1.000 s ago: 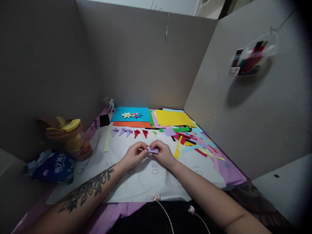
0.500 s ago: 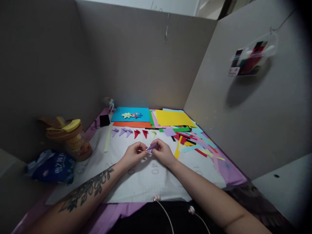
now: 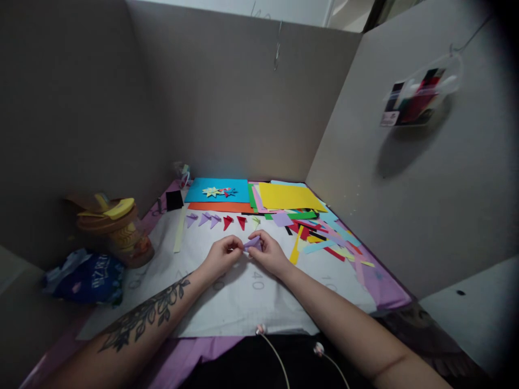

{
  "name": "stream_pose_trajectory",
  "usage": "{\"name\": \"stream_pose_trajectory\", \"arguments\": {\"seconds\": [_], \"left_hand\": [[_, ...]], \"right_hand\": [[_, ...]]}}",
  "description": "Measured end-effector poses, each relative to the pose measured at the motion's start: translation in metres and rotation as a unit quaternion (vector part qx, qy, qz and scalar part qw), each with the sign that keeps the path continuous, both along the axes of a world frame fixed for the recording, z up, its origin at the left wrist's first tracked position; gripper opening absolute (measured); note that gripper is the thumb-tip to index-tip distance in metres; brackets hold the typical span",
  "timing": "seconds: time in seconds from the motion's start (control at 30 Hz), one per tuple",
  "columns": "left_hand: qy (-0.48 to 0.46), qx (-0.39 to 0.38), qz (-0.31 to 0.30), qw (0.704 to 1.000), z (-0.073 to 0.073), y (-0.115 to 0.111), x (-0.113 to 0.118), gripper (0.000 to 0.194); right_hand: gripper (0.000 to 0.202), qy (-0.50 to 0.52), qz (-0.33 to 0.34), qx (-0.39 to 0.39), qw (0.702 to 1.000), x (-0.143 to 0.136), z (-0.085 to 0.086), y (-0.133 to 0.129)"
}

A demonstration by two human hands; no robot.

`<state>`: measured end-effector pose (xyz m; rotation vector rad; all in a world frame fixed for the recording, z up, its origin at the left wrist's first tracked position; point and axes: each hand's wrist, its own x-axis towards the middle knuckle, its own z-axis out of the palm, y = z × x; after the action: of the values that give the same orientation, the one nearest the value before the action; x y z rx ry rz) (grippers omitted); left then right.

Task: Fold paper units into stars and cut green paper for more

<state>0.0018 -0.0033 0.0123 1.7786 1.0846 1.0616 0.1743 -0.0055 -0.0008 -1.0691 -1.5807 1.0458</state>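
Note:
Both hands meet over the middle of the white mat (image 3: pixel 243 313), pinching one small folded piece of purple paper (image 3: pixel 254 244). My left hand (image 3: pixel 222 257) holds its left tip between thumb and fingertips. My right hand (image 3: pixel 272 254) grips it from the right, thumb in front and fingers behind. Beyond the hands runs a row of small folded paper pieces: several purple ones (image 3: pixel 204 219), two red ones (image 3: pixel 227 222) and a pale green one (image 3: pixel 255 222). A flat purple paper square (image 3: pixel 282 219) lies just past my right hand.
Cut paper strips (image 3: pixel 320 246) are heaped at the right. Behind lie a blue sheet (image 3: pixel 194 190) bearing folded paper stars (image 3: pixel 211 192), and a yellow sheet (image 3: pixel 290 195). At left stand a lidded cup (image 3: pixel 130 243) and a blue packet (image 3: pixel 91 278). Grey panels (image 3: pixel 235 102) enclose the table.
The purple paper has turned slightly between my fingers and shows a wider face. My right thumb has shifted a little to the left and down.

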Motion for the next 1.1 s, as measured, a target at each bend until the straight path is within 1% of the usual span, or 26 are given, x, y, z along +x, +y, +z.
{"name": "stream_pose_trajectory", "arguments": {"seconds": [0.1, 0.23, 0.37, 0.53, 0.73, 1.1], "left_hand": [[0.019, 0.039, -0.009, 0.999, 0.0024, -0.001, -0.0013, 0.012], [0.019, 0.074, -0.008, 0.997, 0.0065, -0.003, -0.002, 0.01], [0.028, 0.097, 0.003, 0.995, 0.0063, -0.0039, -0.0018, 0.009], [0.04, 0.09, 0.021, 0.995, 0.0039, -0.0032, -0.0017, 0.011], [0.042, 0.075, 0.037, 0.996, 0.0038, -0.0027, -0.0011, 0.013], [0.05, 0.091, 0.035, 0.994, 0.0033, -0.0033, -0.001, 0.013]], "right_hand": [[0.027, 0.04, 0.007, -0.027, 0.999, 0.0, 0.0008, -0.0001], [0.029, 0.089, 0.012, -0.062, 0.994, -0.0005, 0.0029, -0.0005], [0.03, 0.105, 0.022, -0.07, 0.992, -0.0007, 0.0037, -0.0007], [0.031, 0.117, 0.035, -0.062, 0.991, -0.0005, 0.003, -0.0005], [0.039, 0.118, 0.058, -0.031, 0.991, -0.001, 0.0037, -0.002], [0.041, 0.084, 0.03, -0.014, 0.996, -0.0015, 0.0012, -0.0005]]}}
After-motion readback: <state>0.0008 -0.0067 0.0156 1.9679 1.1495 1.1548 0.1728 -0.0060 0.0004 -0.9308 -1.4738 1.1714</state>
